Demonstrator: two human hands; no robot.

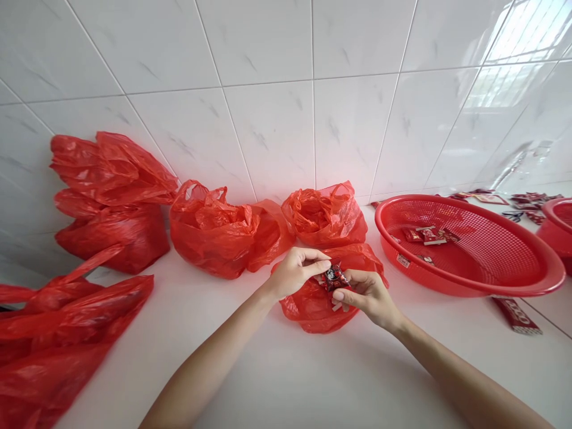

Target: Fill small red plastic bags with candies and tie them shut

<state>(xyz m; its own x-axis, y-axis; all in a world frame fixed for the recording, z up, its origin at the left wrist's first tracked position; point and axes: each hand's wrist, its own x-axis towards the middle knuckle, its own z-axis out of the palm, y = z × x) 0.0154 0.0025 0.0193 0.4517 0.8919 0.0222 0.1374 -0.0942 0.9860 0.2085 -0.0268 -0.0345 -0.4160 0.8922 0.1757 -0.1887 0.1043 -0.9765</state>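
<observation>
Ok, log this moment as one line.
left hand: holds dark-red packet | right hand: holds same packet | beneath: red bag | right: red basket

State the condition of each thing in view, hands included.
Dark packet: held, sealed or not unclear
Left hand: pinching it
Right hand: pinching it too
Bag beneath: spread low, crumpled
Other bags: crumpled
Basket: upright, holding packets
Packet beside basket: lying flat
</observation>
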